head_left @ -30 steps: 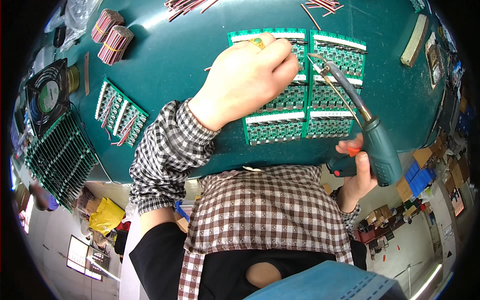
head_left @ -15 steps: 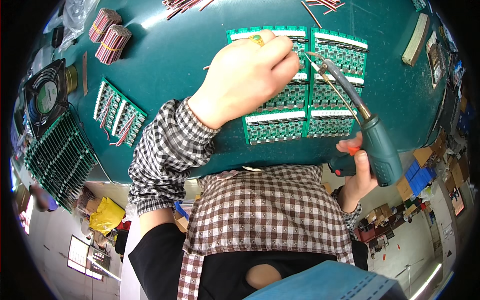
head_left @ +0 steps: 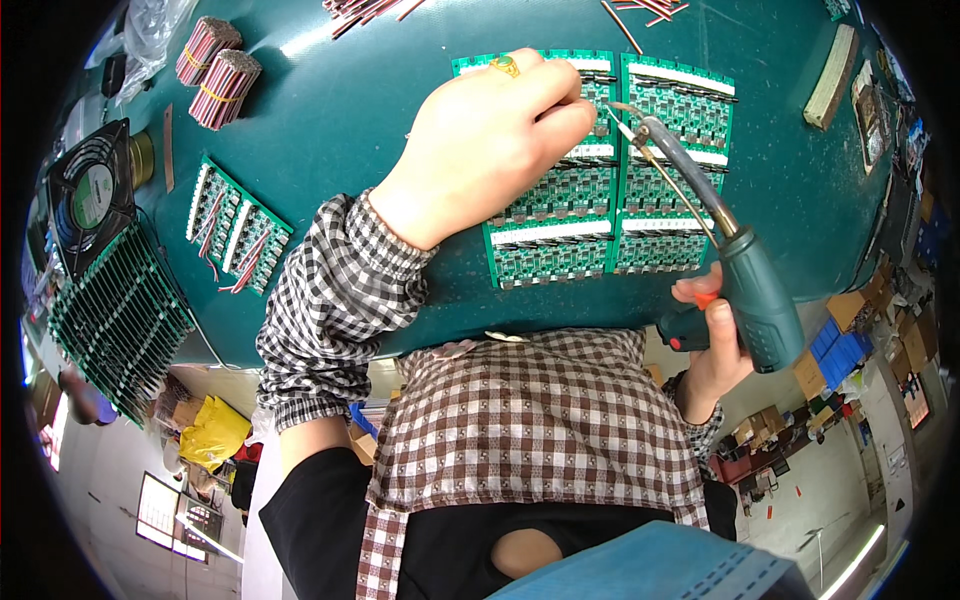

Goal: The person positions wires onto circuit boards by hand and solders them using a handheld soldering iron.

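Observation:
My left hand (head_left: 490, 150), with a ring on one finger, is closed above the left panel of green circuit boards (head_left: 550, 262). Its fingertips are tucked under, so whatever they pinch is hidden. In my right hand (head_left: 716, 345) is a green soldering gun (head_left: 762, 300) with a red trigger. From its body a metal barrel and a thin feed tube reach up and left. Their tips meet close beside the left hand's fingers, over the upper boards near the seam with the right panel (head_left: 675, 120). Whether the tip touches a board I cannot tell.
Two banded bundles of wires (head_left: 225, 88) stand at the far left. Loose wires (head_left: 370, 12) lie along the far edge. A smaller circuit board with wires (head_left: 238, 228) lies left of my arm, near a fan (head_left: 95, 190) and a stack of boards (head_left: 120, 310). A wooden block (head_left: 830, 78) lies right.
My left hand has shifted slightly left and away from me, still closed. The soldering gun has moved very slightly left, staying in my right hand.

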`<state>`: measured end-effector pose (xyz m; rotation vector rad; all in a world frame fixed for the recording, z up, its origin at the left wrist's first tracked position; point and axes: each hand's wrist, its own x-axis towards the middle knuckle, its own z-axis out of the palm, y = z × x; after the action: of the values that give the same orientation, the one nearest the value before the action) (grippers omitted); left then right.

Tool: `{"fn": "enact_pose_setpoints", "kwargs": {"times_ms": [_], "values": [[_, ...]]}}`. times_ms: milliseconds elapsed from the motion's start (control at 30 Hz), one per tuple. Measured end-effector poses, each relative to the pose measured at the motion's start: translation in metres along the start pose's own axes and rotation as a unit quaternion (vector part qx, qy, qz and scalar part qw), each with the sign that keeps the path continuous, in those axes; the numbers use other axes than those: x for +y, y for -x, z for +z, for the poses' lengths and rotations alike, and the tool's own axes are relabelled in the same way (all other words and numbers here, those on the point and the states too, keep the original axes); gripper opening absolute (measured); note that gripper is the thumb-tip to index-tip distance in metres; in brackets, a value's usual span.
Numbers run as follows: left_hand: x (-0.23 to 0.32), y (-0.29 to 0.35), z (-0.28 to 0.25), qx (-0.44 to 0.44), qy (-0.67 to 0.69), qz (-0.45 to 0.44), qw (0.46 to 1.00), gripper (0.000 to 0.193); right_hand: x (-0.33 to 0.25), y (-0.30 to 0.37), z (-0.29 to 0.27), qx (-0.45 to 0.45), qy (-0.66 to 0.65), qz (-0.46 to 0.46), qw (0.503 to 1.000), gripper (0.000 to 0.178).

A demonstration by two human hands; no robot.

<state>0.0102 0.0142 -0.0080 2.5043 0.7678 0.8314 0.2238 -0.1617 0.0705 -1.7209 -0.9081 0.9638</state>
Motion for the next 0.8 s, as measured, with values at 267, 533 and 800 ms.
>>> {"fn": "enact_pose_setpoints", "kwargs": {"times_ms": [267, 533, 800], "values": [[0.0025, 0.0002, -0.0012, -0.009, -0.007, 0.000, 1.000, 0.027, -0.0015, 0.0009, 0.0012, -0.007, 0.027, -0.007, 1.000, 0.040], [0.0031, -0.0006, -0.0023, -0.010, -0.008, -0.003, 1.000, 0.027, -0.0025, 0.0001, 0.0045, -0.010, 0.039, -0.011, 0.999, 0.041], [0.0031, -0.0008, -0.0023, -0.007, -0.002, -0.006, 1.000, 0.028, -0.0058, -0.0012, 0.0078, -0.002, 0.062, -0.009, 0.998, 0.041]]}}
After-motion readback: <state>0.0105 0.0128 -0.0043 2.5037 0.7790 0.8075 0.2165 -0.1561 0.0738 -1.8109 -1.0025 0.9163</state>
